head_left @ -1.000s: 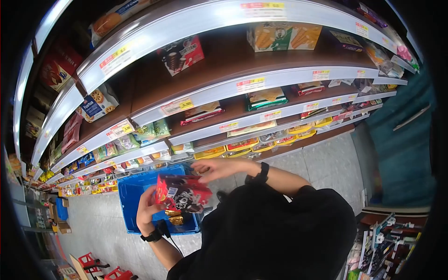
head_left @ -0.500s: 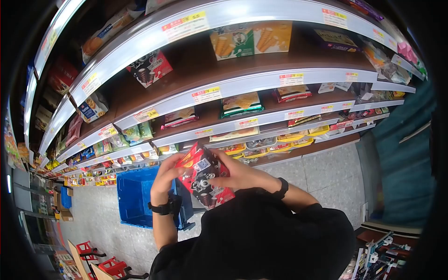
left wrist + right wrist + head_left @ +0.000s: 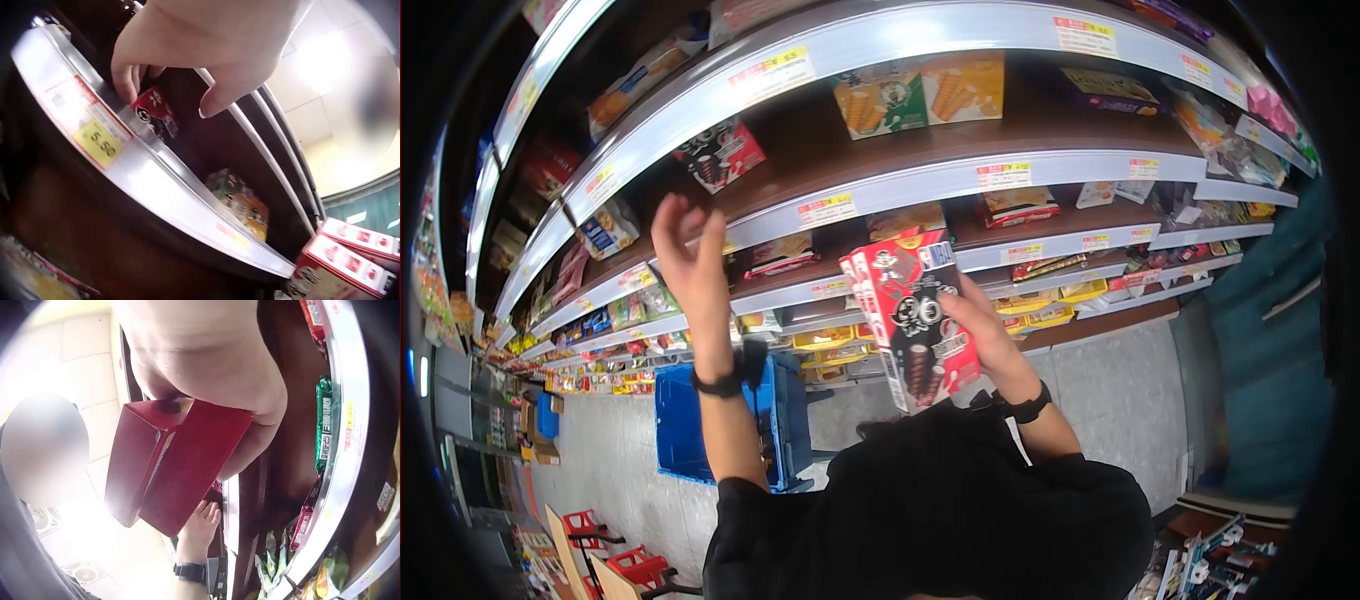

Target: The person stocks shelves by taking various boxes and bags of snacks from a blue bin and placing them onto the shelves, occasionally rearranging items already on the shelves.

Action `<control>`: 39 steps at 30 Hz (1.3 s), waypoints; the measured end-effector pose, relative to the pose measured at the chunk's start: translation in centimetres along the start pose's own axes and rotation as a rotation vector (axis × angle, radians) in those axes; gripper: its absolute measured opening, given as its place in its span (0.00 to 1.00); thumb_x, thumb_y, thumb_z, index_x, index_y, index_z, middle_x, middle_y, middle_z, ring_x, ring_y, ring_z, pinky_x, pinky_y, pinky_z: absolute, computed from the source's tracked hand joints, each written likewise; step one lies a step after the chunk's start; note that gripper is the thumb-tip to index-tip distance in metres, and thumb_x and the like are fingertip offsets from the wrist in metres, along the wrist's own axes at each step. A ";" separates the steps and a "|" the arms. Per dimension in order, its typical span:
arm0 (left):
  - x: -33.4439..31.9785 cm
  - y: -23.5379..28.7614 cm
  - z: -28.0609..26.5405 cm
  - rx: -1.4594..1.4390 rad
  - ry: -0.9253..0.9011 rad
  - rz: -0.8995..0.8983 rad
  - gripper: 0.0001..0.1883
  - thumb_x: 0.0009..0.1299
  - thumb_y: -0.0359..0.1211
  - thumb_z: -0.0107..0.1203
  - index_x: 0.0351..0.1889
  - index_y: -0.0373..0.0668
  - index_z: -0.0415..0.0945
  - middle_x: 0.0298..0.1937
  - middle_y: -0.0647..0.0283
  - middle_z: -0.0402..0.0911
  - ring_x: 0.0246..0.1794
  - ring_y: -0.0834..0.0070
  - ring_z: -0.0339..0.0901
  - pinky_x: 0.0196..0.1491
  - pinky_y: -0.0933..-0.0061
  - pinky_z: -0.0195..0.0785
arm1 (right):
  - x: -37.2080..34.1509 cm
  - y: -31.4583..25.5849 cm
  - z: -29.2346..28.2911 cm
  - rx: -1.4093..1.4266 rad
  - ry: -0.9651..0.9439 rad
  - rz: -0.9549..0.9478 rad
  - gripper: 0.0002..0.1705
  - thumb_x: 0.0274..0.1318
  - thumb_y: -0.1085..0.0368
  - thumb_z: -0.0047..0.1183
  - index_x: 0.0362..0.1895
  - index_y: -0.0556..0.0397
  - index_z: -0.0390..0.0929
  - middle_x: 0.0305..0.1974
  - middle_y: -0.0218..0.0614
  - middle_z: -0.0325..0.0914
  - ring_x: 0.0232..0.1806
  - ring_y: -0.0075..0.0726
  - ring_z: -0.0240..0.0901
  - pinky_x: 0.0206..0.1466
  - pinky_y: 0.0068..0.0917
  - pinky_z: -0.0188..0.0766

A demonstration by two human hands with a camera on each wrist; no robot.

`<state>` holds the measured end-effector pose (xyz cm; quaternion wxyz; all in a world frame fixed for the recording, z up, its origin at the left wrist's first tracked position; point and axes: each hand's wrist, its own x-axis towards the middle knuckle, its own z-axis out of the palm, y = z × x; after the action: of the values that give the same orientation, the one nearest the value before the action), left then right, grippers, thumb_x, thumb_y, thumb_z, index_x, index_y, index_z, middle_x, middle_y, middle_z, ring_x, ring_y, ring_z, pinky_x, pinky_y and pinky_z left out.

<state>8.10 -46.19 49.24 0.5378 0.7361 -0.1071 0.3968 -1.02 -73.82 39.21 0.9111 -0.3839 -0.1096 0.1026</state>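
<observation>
My right hand (image 3: 992, 338) grips two red-and-black boxes of wafer rolls (image 3: 915, 330) side by side in front of my chest. In the right wrist view their plain red sides (image 3: 194, 465) show below the palm. My left hand (image 3: 688, 255) is raised at the shelf with bent, spread fingers and holds nothing. Near its fingertips, a similar red-and-black box (image 3: 725, 157) stands on the brown shelf. The left wrist view shows that box (image 3: 155, 112) just past the fingers, with the thumb apart from it.
Green and yellow wafer-roll boxes (image 3: 920, 97) stand farther right on the same shelf. A white shelf edge (image 3: 880, 195) with price labels runs below. On the floor is a blue crate (image 3: 683, 440); red-framed carts (image 3: 635, 568) stand at lower left.
The boxes moved from over the blue crate up and right. Both hands held them half a second ago; the left hand has let go and risen to the shelf.
</observation>
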 end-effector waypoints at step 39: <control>9.2 -0.6 7.1 0.172 -0.520 -0.069 0.25 0.65 0.43 0.58 0.54 0.36 0.73 0.49 0.57 0.79 0.46 0.71 0.74 0.51 0.72 0.65 | -0.8 -0.3 -0.5 -0.272 -0.073 -0.178 0.35 0.57 0.67 0.53 0.65 0.63 0.52 0.54 0.42 0.70 0.55 0.27 0.66 0.59 0.26 0.61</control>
<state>17.88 -49.66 54.47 0.4408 0.8595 -0.1824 0.1836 -1.58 -74.62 39.01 0.8515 -0.4887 -0.1889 0.0198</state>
